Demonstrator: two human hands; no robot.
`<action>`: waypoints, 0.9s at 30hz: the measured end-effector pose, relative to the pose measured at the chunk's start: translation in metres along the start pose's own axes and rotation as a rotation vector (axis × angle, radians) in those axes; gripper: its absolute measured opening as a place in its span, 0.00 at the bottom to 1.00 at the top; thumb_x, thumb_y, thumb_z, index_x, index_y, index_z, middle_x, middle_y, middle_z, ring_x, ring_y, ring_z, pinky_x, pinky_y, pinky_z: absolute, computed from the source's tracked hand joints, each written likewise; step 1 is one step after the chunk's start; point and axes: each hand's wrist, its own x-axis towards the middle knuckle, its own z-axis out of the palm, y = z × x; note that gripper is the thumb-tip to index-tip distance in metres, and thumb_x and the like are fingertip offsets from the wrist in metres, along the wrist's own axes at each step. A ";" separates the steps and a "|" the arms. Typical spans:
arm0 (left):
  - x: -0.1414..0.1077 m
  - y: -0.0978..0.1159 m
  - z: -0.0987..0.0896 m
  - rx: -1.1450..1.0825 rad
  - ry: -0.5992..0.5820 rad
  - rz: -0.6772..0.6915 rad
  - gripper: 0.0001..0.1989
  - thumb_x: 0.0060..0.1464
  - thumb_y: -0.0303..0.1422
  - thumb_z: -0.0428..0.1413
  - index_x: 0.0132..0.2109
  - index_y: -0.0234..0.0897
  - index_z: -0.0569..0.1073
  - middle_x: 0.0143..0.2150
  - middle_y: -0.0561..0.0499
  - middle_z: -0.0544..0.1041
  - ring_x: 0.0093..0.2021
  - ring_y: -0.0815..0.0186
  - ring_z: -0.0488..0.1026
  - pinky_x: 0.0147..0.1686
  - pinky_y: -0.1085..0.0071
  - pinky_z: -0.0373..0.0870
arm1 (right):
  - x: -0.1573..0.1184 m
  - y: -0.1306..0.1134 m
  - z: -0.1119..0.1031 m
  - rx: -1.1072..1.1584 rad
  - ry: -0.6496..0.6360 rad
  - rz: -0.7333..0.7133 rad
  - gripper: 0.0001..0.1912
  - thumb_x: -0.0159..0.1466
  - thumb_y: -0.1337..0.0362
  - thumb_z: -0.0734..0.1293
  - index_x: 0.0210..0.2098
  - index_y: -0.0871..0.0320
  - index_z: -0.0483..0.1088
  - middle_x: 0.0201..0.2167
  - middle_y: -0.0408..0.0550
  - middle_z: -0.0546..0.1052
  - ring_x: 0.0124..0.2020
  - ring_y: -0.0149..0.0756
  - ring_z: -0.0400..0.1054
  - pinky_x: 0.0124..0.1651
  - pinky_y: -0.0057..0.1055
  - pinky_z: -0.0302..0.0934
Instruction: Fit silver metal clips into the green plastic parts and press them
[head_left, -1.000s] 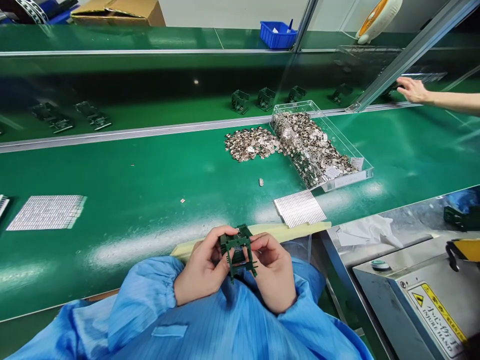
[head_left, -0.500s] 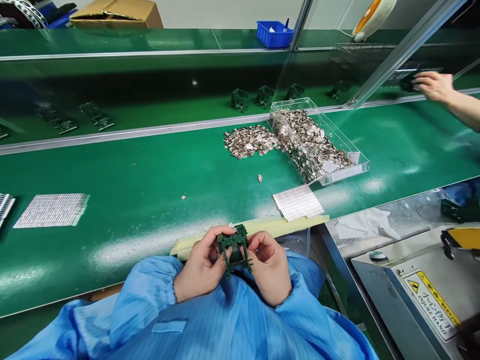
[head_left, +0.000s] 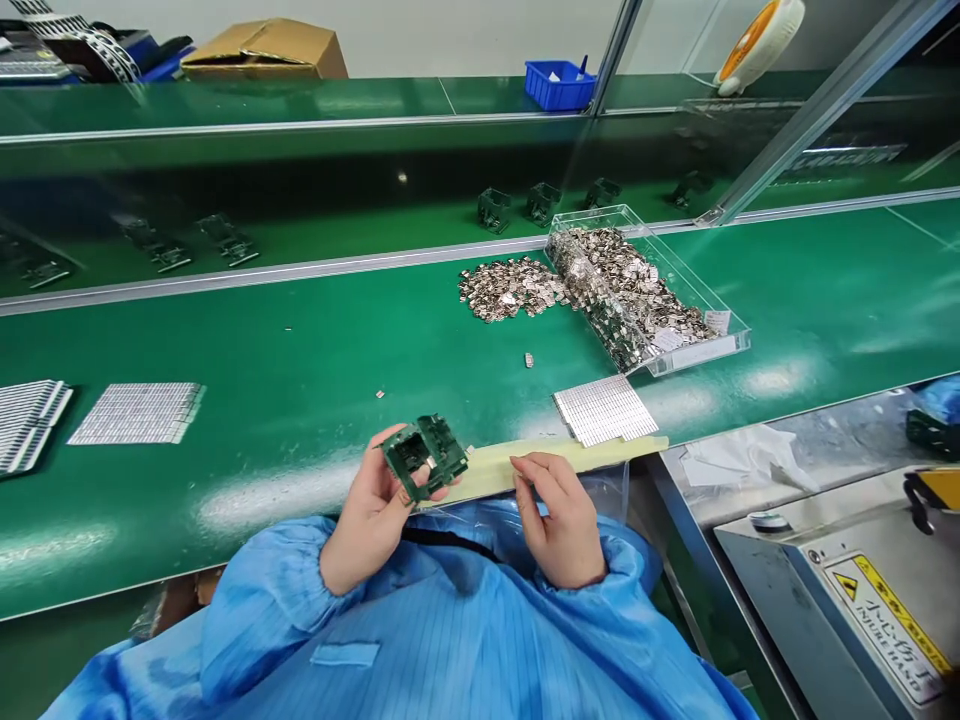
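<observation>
My left hand (head_left: 366,525) grips a green circuit board (head_left: 442,448) with a dark rectangular opening, tilted above the bench's front edge. The thumb and fingers wrap its left and lower sides, and a small pale part shows near the thumb. To the right, my right hand (head_left: 564,520) is apart from the board, thumb and fingertips drawn together; whether anything tiny is between them I cannot make out. Beneath and between the hands runs a pale yellow strip (head_left: 495,470). A sheet of small silvery pieces (head_left: 604,410) rests at the strip's right part.
A clear tray (head_left: 694,355) of small metal parts stands right of centre, beside a loose pile (head_left: 510,288). Sheets of silvery pieces (head_left: 135,412) lie left. Several circuit boards (head_left: 229,240) sit behind the rail. A metal machine (head_left: 840,570) with a hand-injury warning label stands at right.
My right hand has come away from the board to the right. My left hand has turned the board and moved it left and up. The other person's hand at upper right has left view.
</observation>
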 end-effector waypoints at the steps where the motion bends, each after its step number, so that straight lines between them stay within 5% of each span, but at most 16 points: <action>1: 0.002 0.002 -0.001 0.001 0.027 0.009 0.25 0.55 0.40 0.61 0.55 0.44 0.61 0.50 0.46 0.73 0.42 0.60 0.79 0.35 0.70 0.79 | -0.001 0.000 0.001 -0.013 -0.018 -0.012 0.14 0.66 0.71 0.61 0.48 0.56 0.73 0.39 0.53 0.75 0.41 0.40 0.70 0.43 0.39 0.69; 5: 0.008 0.006 -0.004 -0.003 0.111 0.033 0.21 0.54 0.40 0.63 0.50 0.44 0.63 0.47 0.50 0.73 0.39 0.63 0.79 0.36 0.71 0.78 | 0.005 -0.002 0.010 -0.033 -0.098 -0.034 0.13 0.68 0.69 0.61 0.48 0.58 0.73 0.38 0.54 0.75 0.40 0.42 0.69 0.42 0.39 0.68; 13: 0.004 -0.003 0.001 0.074 0.126 0.080 0.26 0.53 0.40 0.62 0.54 0.42 0.60 0.51 0.46 0.71 0.41 0.63 0.78 0.37 0.68 0.79 | 0.038 -0.011 0.040 -0.330 -0.235 0.020 0.05 0.65 0.67 0.66 0.37 0.58 0.75 0.33 0.51 0.74 0.36 0.42 0.67 0.38 0.37 0.61; 22: 0.004 -0.009 0.009 0.163 0.011 0.176 0.19 0.61 0.38 0.55 0.55 0.41 0.60 0.44 0.48 0.73 0.37 0.66 0.77 0.35 0.71 0.77 | 0.057 -0.020 0.030 -0.416 -0.495 0.115 0.06 0.57 0.74 0.67 0.30 0.58 0.71 0.31 0.50 0.74 0.32 0.42 0.68 0.33 0.35 0.58; 24: 0.005 -0.010 0.010 0.183 -0.004 0.192 0.18 0.62 0.38 0.54 0.56 0.41 0.59 0.44 0.48 0.72 0.37 0.67 0.76 0.36 0.71 0.76 | 0.056 -0.017 0.026 -0.346 -0.486 0.123 0.07 0.56 0.75 0.66 0.29 0.58 0.70 0.30 0.50 0.73 0.32 0.41 0.68 0.33 0.34 0.59; 27: 0.004 -0.013 0.012 0.203 0.003 0.201 0.18 0.62 0.37 0.53 0.57 0.42 0.59 0.45 0.48 0.71 0.37 0.67 0.75 0.38 0.70 0.76 | 0.047 -0.014 0.015 -0.021 -0.307 0.194 0.05 0.60 0.72 0.65 0.29 0.57 0.70 0.29 0.47 0.72 0.31 0.37 0.68 0.33 0.32 0.62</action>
